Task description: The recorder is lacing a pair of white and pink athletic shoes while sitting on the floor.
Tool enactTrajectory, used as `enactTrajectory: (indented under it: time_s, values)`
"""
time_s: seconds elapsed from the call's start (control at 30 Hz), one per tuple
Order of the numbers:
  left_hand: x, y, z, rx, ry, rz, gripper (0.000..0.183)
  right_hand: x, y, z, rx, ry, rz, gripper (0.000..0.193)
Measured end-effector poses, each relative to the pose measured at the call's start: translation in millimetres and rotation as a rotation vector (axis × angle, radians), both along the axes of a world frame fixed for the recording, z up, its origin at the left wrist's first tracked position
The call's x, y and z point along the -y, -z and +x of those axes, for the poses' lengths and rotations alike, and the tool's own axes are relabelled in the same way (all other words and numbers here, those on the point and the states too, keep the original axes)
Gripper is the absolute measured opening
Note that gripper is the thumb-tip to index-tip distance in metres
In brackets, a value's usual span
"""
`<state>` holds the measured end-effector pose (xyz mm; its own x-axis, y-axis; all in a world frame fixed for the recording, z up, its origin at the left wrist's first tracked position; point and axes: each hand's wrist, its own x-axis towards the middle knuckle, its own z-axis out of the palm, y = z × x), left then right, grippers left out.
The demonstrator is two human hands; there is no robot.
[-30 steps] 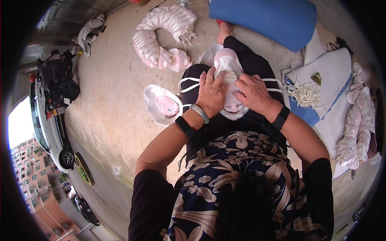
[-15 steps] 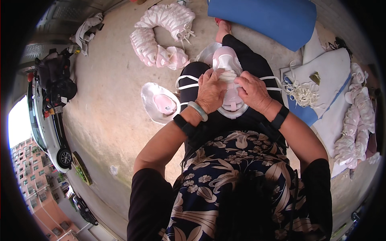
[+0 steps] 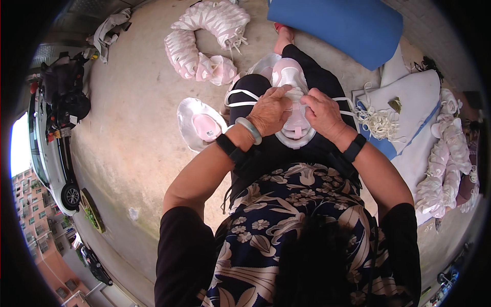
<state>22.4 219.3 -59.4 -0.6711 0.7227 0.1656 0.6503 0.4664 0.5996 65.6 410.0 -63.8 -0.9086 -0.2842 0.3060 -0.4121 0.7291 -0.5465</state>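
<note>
A pink and white shoe upper (image 3: pixel 287 71) lies on my lap, toe pointing away from me. A white shoelace (image 3: pixel 239 104) runs through its eyelets, with loose lengths looping out to both sides over my thighs. My left hand (image 3: pixel 270 111) is closed at the shoe's left eyelet edge, fingers pinching the lace. Opposite it, my right hand (image 3: pixel 325 115) is curled closed on the lace at the right edge. The fingertips meet over the tongue and partly hide the lacing. Left of my knee, another upper (image 3: pixel 204 126) lies with its pink inside showing.
A curved row of nested pink and white uppers (image 3: pixel 183 53) lies on the floor ahead. To the right, a heap of white laces (image 3: pixel 381 122) rests on white sheeting (image 3: pixel 417 97), beside more stacked uppers (image 3: pixel 444 158). A blue roll (image 3: pixel 337 28) lies far right.
My hands stay at the lacing with small finger movements; the right fingers are drawn in more tightly. The whole view has shifted slightly.
</note>
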Motion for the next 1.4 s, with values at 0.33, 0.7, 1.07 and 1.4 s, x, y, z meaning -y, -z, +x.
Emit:
enactTrajectory:
  time_s: [0.33, 0.7, 1.07, 1.4]
  values:
    - [-18.7, 5.1, 11.5, -0.11, -0.185, -0.113, 0.016, 6.6, 0.4, 2.2, 0.012, 0.036, 0.004, 0.018]
    - [-22.6, 8.1, 12.7, -0.166, -0.229, -0.115, 0.015, 17.3, 3.5, -1.0, 0.01, 0.061, 0.274, 0.011]
    - [-1.2, 0.6, 6.2, -0.144, -0.145, -0.046, 0.015, -98.7, -10.8, 19.2, 0.068, 0.282, 0.177, 0.002]
    - [-3.3, -18.5, 8.3, -0.21, -0.017, -0.314, 0.017, -30.7, -23.8, 13.8, 0.014, 0.026, 0.181, 0.015]
